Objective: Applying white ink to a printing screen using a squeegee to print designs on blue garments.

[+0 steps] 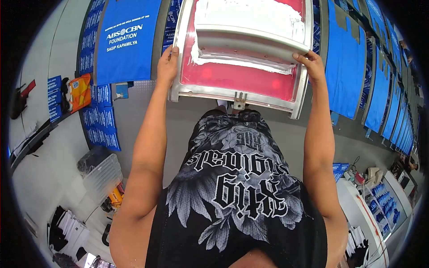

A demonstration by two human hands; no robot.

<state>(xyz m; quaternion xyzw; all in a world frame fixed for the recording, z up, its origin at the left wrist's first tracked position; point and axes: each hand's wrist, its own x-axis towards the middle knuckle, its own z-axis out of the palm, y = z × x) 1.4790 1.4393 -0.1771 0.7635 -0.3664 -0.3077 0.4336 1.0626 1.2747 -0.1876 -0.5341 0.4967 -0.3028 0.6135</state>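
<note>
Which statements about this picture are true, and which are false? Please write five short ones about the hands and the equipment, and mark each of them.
1. The left hand grips the left rail of the screen-printing frame. True.
2. The ink on the red mesh is black. False: this ink is white.
3. The right hand is at the right side of the frame. True.
4. The metal bracket is on the frame's left rail. False: the bracket is near the middle of the rail nearest the person.
5. Blue printed fabric panels lie only left of the frame. False: such panels lie on both sides.
</note>
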